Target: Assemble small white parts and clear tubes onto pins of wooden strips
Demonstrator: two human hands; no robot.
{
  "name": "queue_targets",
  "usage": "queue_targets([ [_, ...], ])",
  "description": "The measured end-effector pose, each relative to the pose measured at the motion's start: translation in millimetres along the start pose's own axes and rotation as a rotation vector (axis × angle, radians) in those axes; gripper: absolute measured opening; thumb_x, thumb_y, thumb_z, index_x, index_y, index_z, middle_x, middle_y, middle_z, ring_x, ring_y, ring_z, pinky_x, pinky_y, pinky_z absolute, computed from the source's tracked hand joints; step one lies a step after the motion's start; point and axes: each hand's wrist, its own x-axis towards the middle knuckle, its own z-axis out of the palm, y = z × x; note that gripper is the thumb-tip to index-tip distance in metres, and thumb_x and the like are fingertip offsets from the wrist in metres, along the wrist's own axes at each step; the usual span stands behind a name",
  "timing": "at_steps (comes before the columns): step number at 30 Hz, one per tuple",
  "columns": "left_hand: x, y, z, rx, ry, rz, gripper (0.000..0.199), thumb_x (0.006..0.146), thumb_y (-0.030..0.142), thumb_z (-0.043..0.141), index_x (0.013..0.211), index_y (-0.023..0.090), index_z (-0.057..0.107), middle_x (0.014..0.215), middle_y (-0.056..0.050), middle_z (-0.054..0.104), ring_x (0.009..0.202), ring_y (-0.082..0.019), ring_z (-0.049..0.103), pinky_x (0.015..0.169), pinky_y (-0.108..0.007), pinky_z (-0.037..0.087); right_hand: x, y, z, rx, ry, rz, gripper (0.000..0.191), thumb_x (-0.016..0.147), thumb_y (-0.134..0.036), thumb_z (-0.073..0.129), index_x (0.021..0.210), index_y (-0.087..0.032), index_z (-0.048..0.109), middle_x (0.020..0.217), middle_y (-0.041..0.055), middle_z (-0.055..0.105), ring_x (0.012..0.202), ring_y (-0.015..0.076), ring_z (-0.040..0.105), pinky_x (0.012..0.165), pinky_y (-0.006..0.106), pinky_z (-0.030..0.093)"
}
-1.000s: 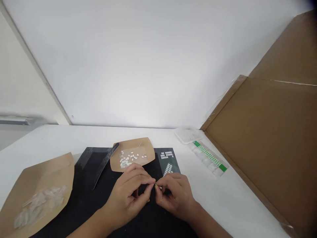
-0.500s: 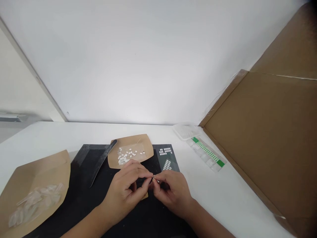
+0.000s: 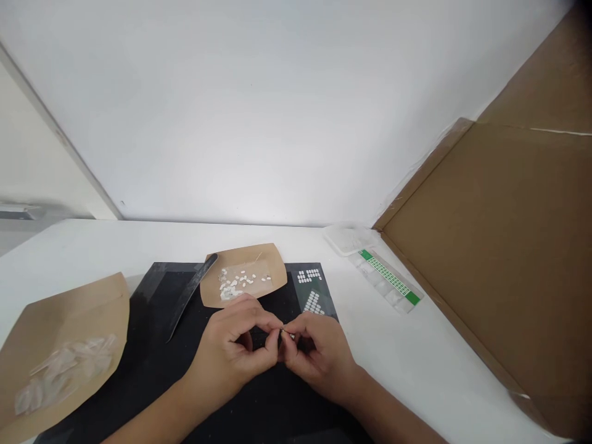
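Observation:
Over the black mat [image 3: 259, 407], my left hand [image 3: 240, 339] and my right hand [image 3: 319, 348] meet fingertip to fingertip. A tiny dark piece with shiny spots [image 3: 291, 336] shows in the right hand's pinch; its kind is too small to make out. The left thumb and forefinger are pinched right beside it, and what they hold is hidden. Just beyond the left hand lies a brown paper tray [image 3: 277, 265] with small white oval pieces [image 3: 235, 287]. White oval stickers [image 3: 313, 302] on a clear sheet lie past the right hand.
A black curved nail file [image 3: 192, 296] leans against the paper tray. On the left, another brown tray [image 3: 118, 296] holds clear plastic pieces [image 3: 65, 367]. To the right lie a clear compartment box with a green strip [image 3: 391, 280] and a translucent lid [image 3: 349, 239]. Cardboard [image 3: 499, 246] stands at the right.
The view has shifted slightly. My hands have drawn closer together at the fingertips, and a small tan thing that showed beneath them is out of sight.

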Motion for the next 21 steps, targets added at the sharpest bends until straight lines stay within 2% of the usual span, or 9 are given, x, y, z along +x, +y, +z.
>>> queue_targets([
  [5,2.3,3.3,-1.9,-0.017,-0.02,-0.022,0.016,0.084,0.008,0.068,0.085,0.02,0.078,0.065,-0.001,0.065,0.062,-0.012,0.059,0.039,-0.014,0.04,-2.0,-1.6,0.9,0.15,-0.047,0.08,0.006,0.094,-0.023,0.064,0.089,-0.023,0.064,0.069,-0.002,0.072,0.057,0.012,0.066,0.055,0.022,0.047],
  [10,6.0,4.4,-6.5,-0.081,-0.093,-0.118,0.017,0.085,0.009,0.067,0.08,0.02,0.08,0.066,-0.001,0.067,0.059,-0.011,0.059,0.04,-0.015,0.041,-3.6,-3.4,1.6,0.381,-0.108,0.184,0.005,0.099,-0.025,0.062,0.094,-0.023,0.061,0.07,-0.001,0.076,0.061,0.0142,0.073,0.058,0.024,0.054],
  [15,6.5,3.4,-8.4,-0.12,-0.109,-0.179,0.018,0.083,0.01,0.067,0.079,0.02,0.081,0.066,-0.002,0.069,0.06,-0.013,0.061,0.041,-0.016,0.041,-1.7,-5.5,-0.1,0.501,-0.141,0.225,0.01,0.1,-0.028,0.062,0.094,-0.022,0.058,0.067,0.0003,0.077,0.057,0.014,0.072,0.055,0.023,0.054],
  [21,4.3,0.0,-8.1,-0.219,-0.118,-0.324,0.014,0.084,0.015,0.071,0.079,0.02,0.082,0.069,-0.002,0.07,0.054,-0.01,0.06,0.037,-0.013,0.042,-0.8,-5.8,-0.8,0.62,-0.18,0.327,0.019,0.102,-0.038,0.062,0.094,-0.022,0.054,0.065,0.0001,0.075,0.053,0.0133,0.069,0.052,0.022,0.052],
])
